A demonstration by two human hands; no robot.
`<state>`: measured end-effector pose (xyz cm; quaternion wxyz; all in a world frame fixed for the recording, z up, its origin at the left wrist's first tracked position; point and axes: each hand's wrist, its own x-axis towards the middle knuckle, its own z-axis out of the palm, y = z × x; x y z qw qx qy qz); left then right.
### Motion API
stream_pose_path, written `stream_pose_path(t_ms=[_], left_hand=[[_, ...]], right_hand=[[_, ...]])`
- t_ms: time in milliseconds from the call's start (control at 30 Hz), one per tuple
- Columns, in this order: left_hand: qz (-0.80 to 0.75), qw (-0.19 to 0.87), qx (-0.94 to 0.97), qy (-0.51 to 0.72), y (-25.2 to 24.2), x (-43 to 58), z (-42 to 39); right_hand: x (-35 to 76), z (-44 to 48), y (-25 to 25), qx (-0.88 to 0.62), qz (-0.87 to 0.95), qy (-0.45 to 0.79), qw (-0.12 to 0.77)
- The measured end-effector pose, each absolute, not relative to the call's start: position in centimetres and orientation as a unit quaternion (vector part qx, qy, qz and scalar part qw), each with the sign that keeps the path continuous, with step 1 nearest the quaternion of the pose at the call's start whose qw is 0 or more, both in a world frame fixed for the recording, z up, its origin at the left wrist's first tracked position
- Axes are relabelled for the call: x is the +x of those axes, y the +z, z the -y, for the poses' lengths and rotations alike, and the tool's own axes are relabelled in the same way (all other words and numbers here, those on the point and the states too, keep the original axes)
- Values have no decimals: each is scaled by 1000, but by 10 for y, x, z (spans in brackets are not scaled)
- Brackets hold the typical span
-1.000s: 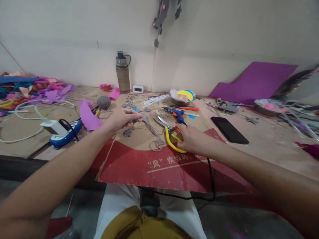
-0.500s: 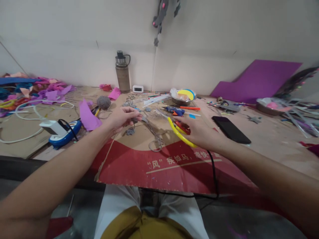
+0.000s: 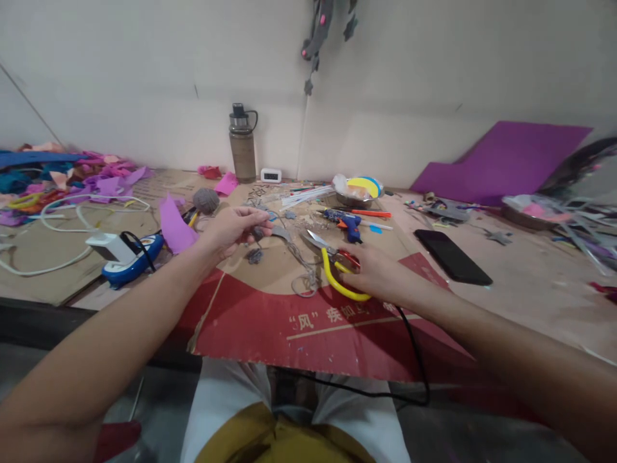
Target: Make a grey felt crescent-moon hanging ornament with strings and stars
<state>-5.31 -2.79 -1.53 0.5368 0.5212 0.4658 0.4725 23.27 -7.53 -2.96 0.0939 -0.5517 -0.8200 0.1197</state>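
My left hand (image 3: 241, 230) is closed in a pinch on grey yarn (image 3: 304, 262), whose strands trail right and down into a loose loop on the cardboard. A grey felt piece (image 3: 281, 233) shows just beyond its fingertips. My right hand (image 3: 373, 270) grips a pair of scissors (image 3: 332, 273) with yellow and red handles. Their blades point left toward the yarn, apart from my left hand; the fingers hide part of the handles. Under my left hand lies a small dark grey felt piece (image 3: 254, 256).
Behind the scissors lies a blue glue gun (image 3: 351, 225). A black phone (image 3: 452, 256) is to the right. On the left sit a blue power strip (image 3: 132, 262), a grey yarn ball (image 3: 205, 200) and felt scraps (image 3: 106, 186). A bottle (image 3: 242, 151) stands at the back.
My right hand has lowered the scissors slightly toward me and turned them, so the blades and the yellow handle show more fully. My left hand keeps its pinch. The view has shifted a little.
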Motion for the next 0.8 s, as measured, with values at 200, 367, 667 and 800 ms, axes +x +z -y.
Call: stream_pose_path(t_ms=[200, 367, 667, 800], left_hand=[[-454, 539, 540, 460, -16, -51, 29], [-444, 541, 554, 450, -15, -50, 33], [-428, 560, 534, 467, -16, -54, 32], [-414, 590, 507, 472, -14, -55, 32]], right_hand=[[210, 74, 3, -519, 842, -23, 144], [154, 44, 24, -444, 829, 97, 326], [120, 12, 12, -403, 822, 198, 351], [113, 1, 5, -395, 775, 275, 409]])
